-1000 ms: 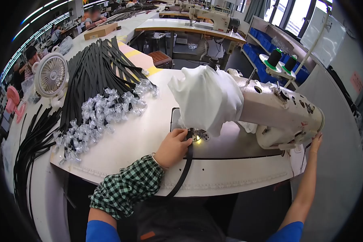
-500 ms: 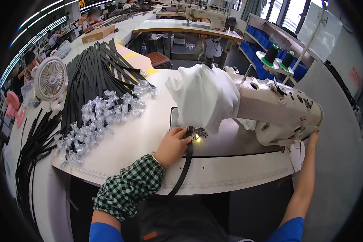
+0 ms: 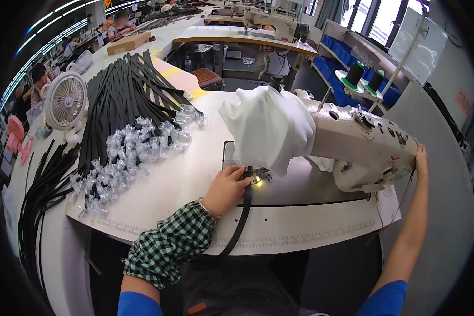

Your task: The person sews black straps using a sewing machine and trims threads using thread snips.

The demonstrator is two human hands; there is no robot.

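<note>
My left hand (image 3: pixel 225 192) presses a black strap (image 3: pixel 240 227) at the needle area of a sewing machine (image 3: pixel 361 134), fingers bent over it beside the lit presser foot. From there the strap hangs over the table's front edge. White cloth (image 3: pixel 271 126) covers the machine's head and hides much of the needle. My right hand (image 3: pixel 422 159) curls around the handwheel end of the machine at the far right; the wheel itself is mostly hidden and its fingers show only in part.
A pile of black straps (image 3: pixel 124 100) with plastic-wrapped ends (image 3: pixel 137 142) lies on the table's left. Beside it stand a white fan (image 3: pixel 67 100) and a pink fan (image 3: pixel 17 138). Thread cones (image 3: pixel 354 75) rise behind the machine. People sit at the far left.
My right hand has moved up along the machine's right end, from its lower edge to the side. My left hand and the strap stay in place at the needle.
</note>
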